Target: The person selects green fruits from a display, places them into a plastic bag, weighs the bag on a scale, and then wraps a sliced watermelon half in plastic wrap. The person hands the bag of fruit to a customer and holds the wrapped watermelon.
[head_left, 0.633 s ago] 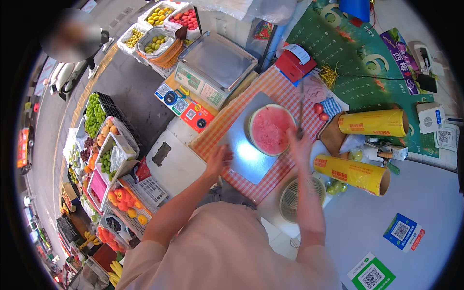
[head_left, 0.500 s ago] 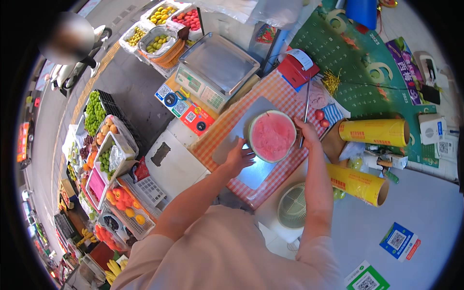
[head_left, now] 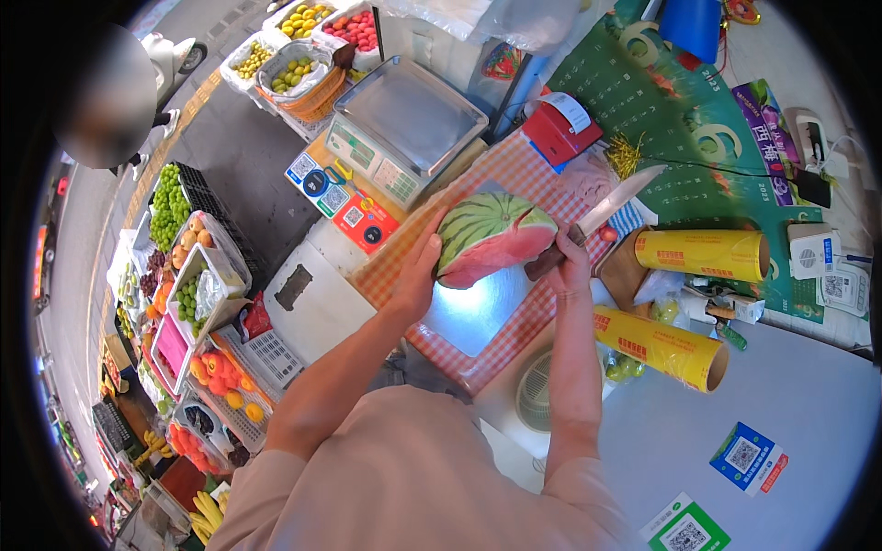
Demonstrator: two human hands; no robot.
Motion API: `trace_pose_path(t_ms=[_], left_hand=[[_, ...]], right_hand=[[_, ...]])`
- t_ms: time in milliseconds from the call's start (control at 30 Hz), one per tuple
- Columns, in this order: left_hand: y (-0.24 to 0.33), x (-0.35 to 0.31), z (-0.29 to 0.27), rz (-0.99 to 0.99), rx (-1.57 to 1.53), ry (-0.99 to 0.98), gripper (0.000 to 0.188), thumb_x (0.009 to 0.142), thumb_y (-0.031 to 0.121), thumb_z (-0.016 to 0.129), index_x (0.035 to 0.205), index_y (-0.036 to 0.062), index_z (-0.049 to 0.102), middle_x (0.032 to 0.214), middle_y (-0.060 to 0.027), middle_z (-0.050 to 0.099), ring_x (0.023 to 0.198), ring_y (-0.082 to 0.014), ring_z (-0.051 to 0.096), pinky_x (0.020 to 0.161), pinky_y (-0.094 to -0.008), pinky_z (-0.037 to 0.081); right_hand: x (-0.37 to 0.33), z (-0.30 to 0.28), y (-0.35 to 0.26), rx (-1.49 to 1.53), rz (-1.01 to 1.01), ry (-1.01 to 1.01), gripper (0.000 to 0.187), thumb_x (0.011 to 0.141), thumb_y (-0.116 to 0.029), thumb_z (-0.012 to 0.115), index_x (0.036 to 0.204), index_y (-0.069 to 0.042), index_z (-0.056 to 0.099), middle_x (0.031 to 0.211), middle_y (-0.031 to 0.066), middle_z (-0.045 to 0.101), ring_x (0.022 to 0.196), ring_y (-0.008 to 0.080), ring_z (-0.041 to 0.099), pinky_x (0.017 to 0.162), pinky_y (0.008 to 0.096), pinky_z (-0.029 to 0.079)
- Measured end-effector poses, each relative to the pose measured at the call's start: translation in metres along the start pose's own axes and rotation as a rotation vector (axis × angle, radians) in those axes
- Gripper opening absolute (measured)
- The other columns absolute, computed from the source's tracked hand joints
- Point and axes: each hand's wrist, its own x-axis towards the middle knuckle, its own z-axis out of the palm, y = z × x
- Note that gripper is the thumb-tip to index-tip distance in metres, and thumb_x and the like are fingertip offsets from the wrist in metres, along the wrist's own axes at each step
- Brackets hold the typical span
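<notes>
A halved watermelon (head_left: 487,230) is tipped up over a shiny cutting board (head_left: 467,321), with its striped green rind uppermost and its pink cut face turned toward me. My left hand (head_left: 420,275) grips it from the left side. In my right hand (head_left: 571,262) is a large knife (head_left: 621,196), its dark handle in my fist and its broad blade pointing away to the upper right. The right hand is close against the melon's right edge; whether it also touches the melon I cannot tell. Under the board lies a red checked cloth (head_left: 447,356).
A weighing scale (head_left: 404,119) stands beyond the cloth. A red receipt printer (head_left: 562,129) sits at the far right, and two yellow film rolls (head_left: 703,254) lie right of my right arm. Fruit crates (head_left: 241,386) line the left. A round fan (head_left: 533,395) is below the cloth.
The watermelon half has been tilted from cut face up to rind up. The knife has swung so its blade points up and to the right, its handle now in my right hand.
</notes>
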Motion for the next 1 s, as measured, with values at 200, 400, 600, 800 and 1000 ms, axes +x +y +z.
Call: trace_pose_path(t_ms=[200,400,600,800,1000], left_hand=[[0.034,-0.009,-0.008,0.248,0.344,-0.074,0.053,0.095,0.029,0.037,0.138,0.0009,0.026,0.136,-0.0126,0.034,0.124,-0.0187,0.033,0.105,-0.0301,0.022],[0.035,-0.017,-0.016,0.209,0.255,-0.059,0.053,0.095,0.033,0.036,0.137,0.0005,0.028,0.134,-0.0127,0.037,0.123,-0.0182,0.034,0.104,-0.0297,0.024],[-0.014,-0.013,-0.063,-0.478,-0.051,0.187,0.063,0.090,0.057,0.026,0.129,0.0108,0.043,0.129,-0.0094,0.047,0.116,-0.0224,0.048,0.097,-0.0421,0.039],[-0.039,-0.032,-0.089,-0.587,-0.253,0.101,0.073,0.083,0.069,0.026,0.127,0.0145,0.046,0.131,-0.0097,0.046,0.120,-0.0282,0.043,0.094,-0.0554,0.036],[-0.053,-0.043,-0.082,-0.717,-0.255,0.143,0.074,0.081,0.070,0.031,0.127,0.0133,0.046,0.132,-0.0117,0.043,0.121,-0.0325,0.041,0.091,-0.0591,0.035]], right_hand=[[-0.003,0.050,-0.001,0.061,-0.116,-0.093,0.043,0.078,-0.016,0.063,0.114,0.005,0.050,0.105,0.0133,0.059,0.090,0.0219,0.059,0.080,0.0329,0.047],[-0.007,0.060,0.004,0.059,-0.079,-0.069,0.040,0.080,-0.014,0.061,0.114,0.003,0.050,0.104,0.0119,0.059,0.094,0.0208,0.057,0.082,0.0347,0.046],[-0.020,0.037,0.044,-0.081,0.234,0.380,0.018,0.083,-0.006,0.056,0.101,-0.003,0.056,0.098,0.0077,0.060,0.092,0.0186,0.058,0.082,0.0332,0.047],[-0.047,-0.008,0.083,-0.052,0.495,0.377,0.032,0.087,-0.018,0.054,0.115,-0.003,0.049,0.115,0.0107,0.055,0.108,0.0244,0.052,0.092,0.0413,0.042],[-0.038,-0.077,0.093,-0.176,0.603,0.082,0.032,0.088,-0.022,0.052,0.111,0.000,0.050,0.109,0.0114,0.056,0.100,0.0234,0.053,0.085,0.0401,0.044]])
